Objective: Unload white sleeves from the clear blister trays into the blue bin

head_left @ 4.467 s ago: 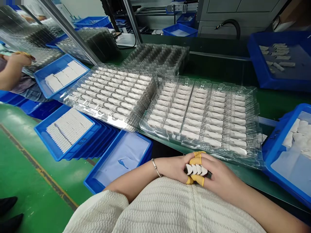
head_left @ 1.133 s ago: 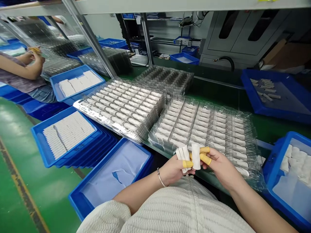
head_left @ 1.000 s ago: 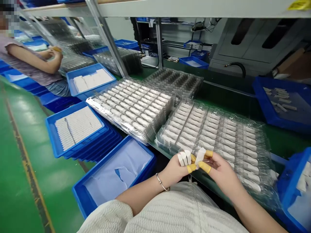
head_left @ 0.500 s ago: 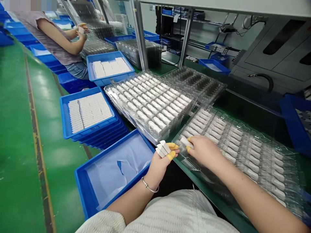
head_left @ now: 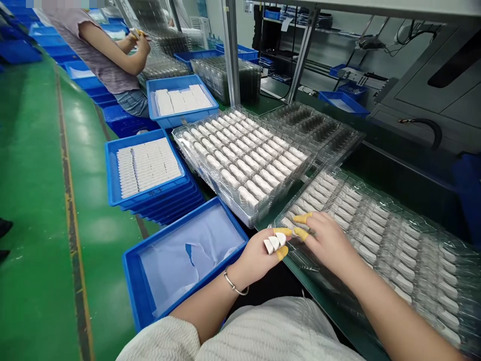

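My left hand point(head_left: 259, 253), wearing yellow finger cots, is closed around three small white pieces point(head_left: 275, 242) with rounded ends. They lie side by side between thumb and fingers. Just to its right, my right hand point(head_left: 330, 240) is over the near left corner of a clear plastic tray point(head_left: 402, 205). Its yellow-tipped thumb and finger are apart, and I see nothing held between them. Rows of white pieces point(head_left: 370, 253) fill the tray's slots. The fingertips are close to the corner slots; whether they touch a piece I cannot tell.
A stack of clear trays point(head_left: 220, 188) with white pieces stands ahead. Left are a paper-lined blue bin point(head_left: 130, 281) and stacked blue bins point(head_left: 150, 203) holding white pieces. Dark-looking trays point(head_left: 323, 128) lie behind. A co-worker point(head_left: 112, 55) sits far left beside a metal post point(head_left: 232, 60).
My right hand has let go of a white piece at the tray corner, its fingers now spread. My left hand, still holding its pieces, has turned and moved right, nearer the tray. The view has shifted slightly.
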Demonstrator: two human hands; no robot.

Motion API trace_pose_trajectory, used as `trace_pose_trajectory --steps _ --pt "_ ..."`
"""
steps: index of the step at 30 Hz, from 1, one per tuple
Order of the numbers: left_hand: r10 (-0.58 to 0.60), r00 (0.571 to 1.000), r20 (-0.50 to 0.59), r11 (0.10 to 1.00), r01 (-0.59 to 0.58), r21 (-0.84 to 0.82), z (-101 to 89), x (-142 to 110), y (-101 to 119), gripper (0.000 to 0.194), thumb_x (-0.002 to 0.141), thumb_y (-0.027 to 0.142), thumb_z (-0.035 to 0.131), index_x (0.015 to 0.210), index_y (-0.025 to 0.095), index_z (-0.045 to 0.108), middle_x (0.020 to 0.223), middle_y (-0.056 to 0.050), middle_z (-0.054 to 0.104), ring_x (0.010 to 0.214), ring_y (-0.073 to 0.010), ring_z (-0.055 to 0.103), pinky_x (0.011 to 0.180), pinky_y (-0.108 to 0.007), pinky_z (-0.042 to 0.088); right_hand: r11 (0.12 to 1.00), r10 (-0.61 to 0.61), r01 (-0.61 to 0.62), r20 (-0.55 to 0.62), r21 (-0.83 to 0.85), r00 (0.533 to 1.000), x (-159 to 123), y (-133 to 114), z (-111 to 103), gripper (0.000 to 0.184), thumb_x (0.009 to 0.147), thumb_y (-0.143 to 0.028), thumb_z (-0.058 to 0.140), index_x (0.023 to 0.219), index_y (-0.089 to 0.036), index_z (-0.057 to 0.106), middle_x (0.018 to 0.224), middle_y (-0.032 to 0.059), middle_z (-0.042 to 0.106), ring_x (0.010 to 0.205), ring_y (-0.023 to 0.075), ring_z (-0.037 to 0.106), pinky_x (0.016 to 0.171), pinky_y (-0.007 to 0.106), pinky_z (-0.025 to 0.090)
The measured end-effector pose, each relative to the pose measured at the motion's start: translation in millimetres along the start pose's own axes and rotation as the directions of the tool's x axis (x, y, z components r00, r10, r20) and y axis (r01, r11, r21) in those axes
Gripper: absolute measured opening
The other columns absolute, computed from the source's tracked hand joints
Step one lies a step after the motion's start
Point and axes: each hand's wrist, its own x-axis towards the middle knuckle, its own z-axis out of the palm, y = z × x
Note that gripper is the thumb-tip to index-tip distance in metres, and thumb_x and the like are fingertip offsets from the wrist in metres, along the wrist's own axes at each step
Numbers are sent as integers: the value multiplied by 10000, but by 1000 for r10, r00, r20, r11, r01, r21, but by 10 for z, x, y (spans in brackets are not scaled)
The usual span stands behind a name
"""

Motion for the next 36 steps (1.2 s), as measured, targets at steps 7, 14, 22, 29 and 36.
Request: trace_pose_trajectory --steps 7,14,22,29,36 --pt "147 967 209 916 -213 339 91 -29 102 139 789 227 675 917 178 698 861 -39 685 790 -179 618 730 -281 474 844 -213 138 88 519 973 -383 -236 -160 305 925 -232 591 1220 -299 626 1125 45 614 1039 192 576 900 316 483" --pt "-69 981 180 976 103 -191 302 -65 158 338 745 358 780 1021 177 702 967 -67 717 854 -193 646 795 -299 496 628 232 -225 97 745 968 -397 -93 -110 275 786 -434 719 924 -201 677 847 32 667 748 182 602 682 313 514" --pt "-249 895 371 768 416 -487 414 -91 136 316 701 393 810 885 152 721 822 -52 675 656 -110 568 568 -203 442 233 340 -351 262 907 903 -447 -42 -47 429 758 -585 715 797 -159 672 592 -13 569 557 106 486 520 227 406" --pt "-267 920 288 753 385 -534 453 -73 98 292 681 370 820 821 135 716 727 -42 649 604 -106 551 557 -217 448 291 373 -362 243 886 895 -498 -45 22 416 752 -533 718 954 -173 672 723 11 642 654 140 567 571 254 468" --pt "-84 996 37 948 91 -304 391 24 -13 279 697 319 829 886 152 711 832 -55 708 785 -171 651 766 -294 515 720 340 -340 120 605 933 -359 -35 3 276 773 -356 646 1000 -203 691 932 46 706 812 202 641 715 325 517"
